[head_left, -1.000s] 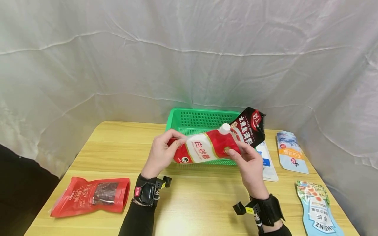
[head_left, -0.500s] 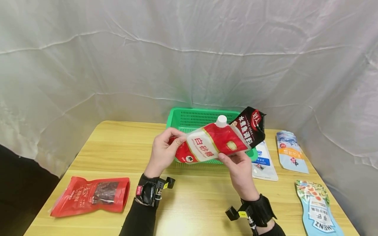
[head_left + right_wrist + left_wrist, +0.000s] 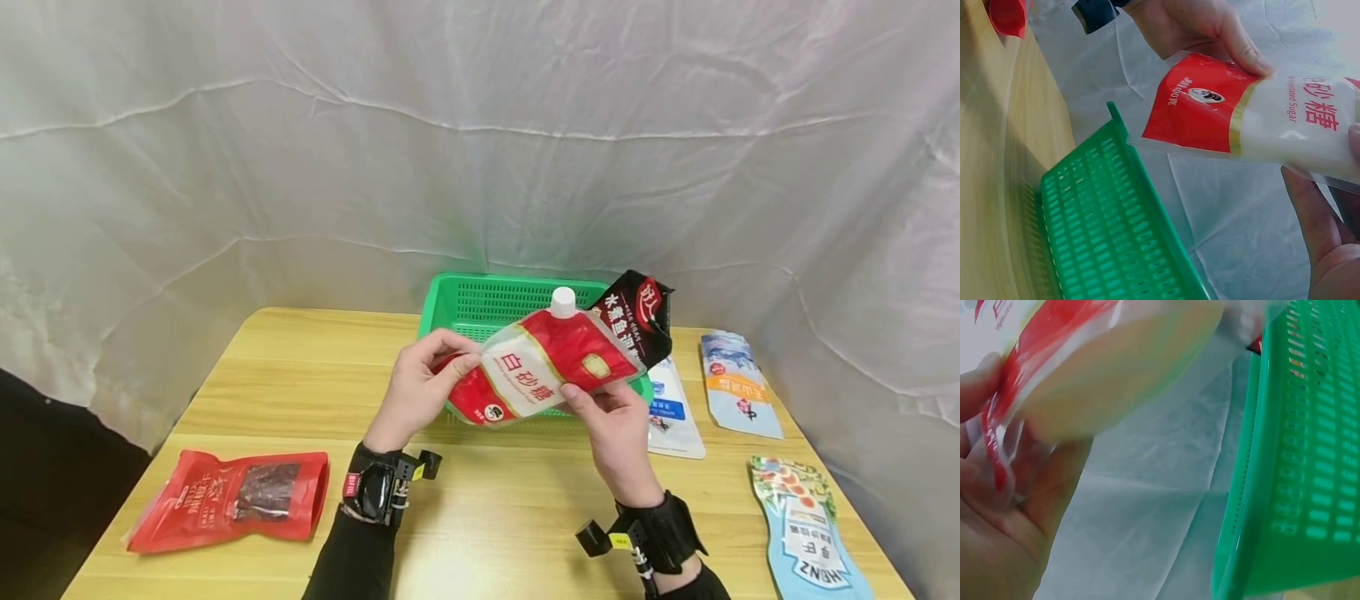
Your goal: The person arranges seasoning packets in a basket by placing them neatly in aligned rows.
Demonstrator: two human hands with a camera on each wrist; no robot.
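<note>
Both hands hold a red and white sugar pouch (image 3: 543, 367) with a white screw cap (image 3: 562, 301) above the front of a green plastic basket (image 3: 495, 302). My left hand (image 3: 420, 387) pinches the pouch's bottom left corner. My right hand (image 3: 611, 417) grips its lower right edge from below. In the right wrist view the sugar pouch (image 3: 1254, 115) hangs over the green basket (image 3: 1116, 231), with the left hand (image 3: 1204, 28) at its red end. In the left wrist view the pouch (image 3: 1104, 362) is blurred and close, next to the basket wall (image 3: 1297, 469).
A black seasoning packet (image 3: 637, 321) stands in the basket's right corner. A red jerky pouch (image 3: 232, 497) lies front left on the wooden table (image 3: 300, 367). White and blue pouches (image 3: 675, 408) (image 3: 738, 383) and a Heinz pouch (image 3: 806, 533) lie at the right. White cloth hangs behind.
The sugar pouch has tilted up to the left and shifted slightly forward and right; the right hand moved from its right edge to underneath it. The left hand kept its pinch.
</note>
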